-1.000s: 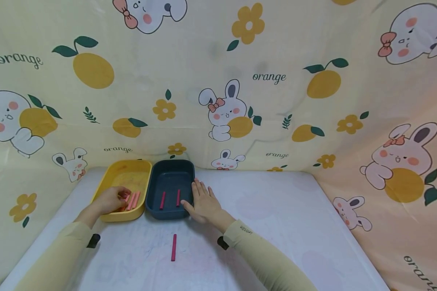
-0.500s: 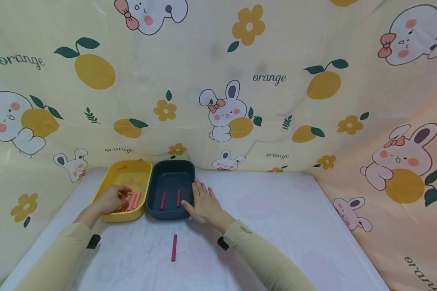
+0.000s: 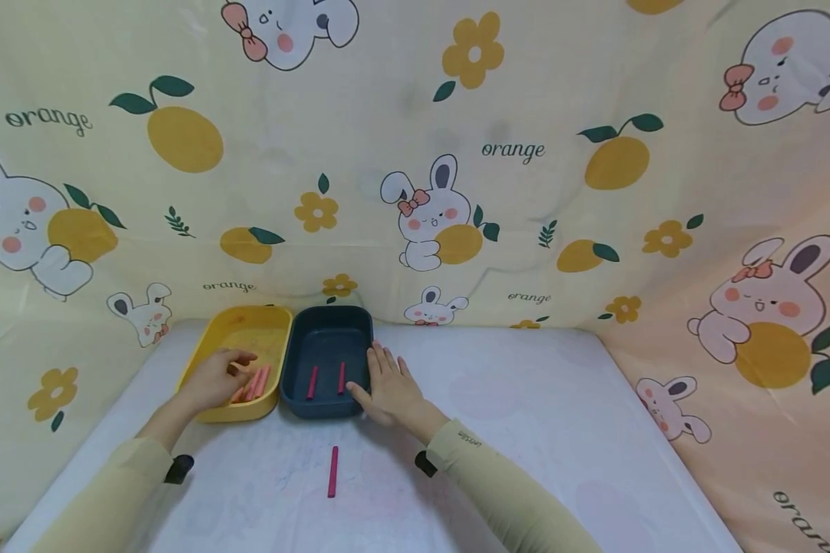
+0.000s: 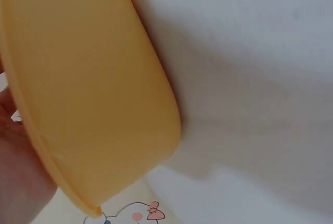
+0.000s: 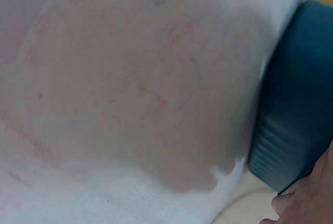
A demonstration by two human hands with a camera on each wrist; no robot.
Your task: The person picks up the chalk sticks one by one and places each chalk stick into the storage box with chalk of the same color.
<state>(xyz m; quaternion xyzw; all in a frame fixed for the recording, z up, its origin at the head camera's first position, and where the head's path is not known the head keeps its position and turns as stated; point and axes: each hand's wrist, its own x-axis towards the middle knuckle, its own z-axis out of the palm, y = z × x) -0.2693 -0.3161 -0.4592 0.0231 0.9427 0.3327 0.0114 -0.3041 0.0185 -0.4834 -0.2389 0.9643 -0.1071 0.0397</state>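
My left hand [image 3: 214, 378] hovers over the near left part of the yellow tray [image 3: 249, 326], fingers loosely extended and holding nothing, just left of several pink sticks [image 3: 254, 382]. The tray's outer wall [image 4: 93, 104] fills the left wrist view. My right hand [image 3: 389, 389] lies flat on the table, thumb and fingers against the right rim of the dark blue tray [image 3: 332, 326]. Two dark red sticks [image 3: 312, 382] [image 3: 341, 377] lie inside it. A third red stick [image 3: 332, 471] lies on the table in front. The right wrist view shows the blue tray's wall [image 5: 296, 104].
The white table [image 3: 525, 430] runs wide to the right of the trays. A yellow cloth backdrop [image 3: 511, 153] printed with rabbits and oranges closes off the back and both sides. The two trays stand side by side at the back left.
My left hand's fingers have lifted off the pink sticks and straightened a little. The right hand and the red sticks have stayed where they were.
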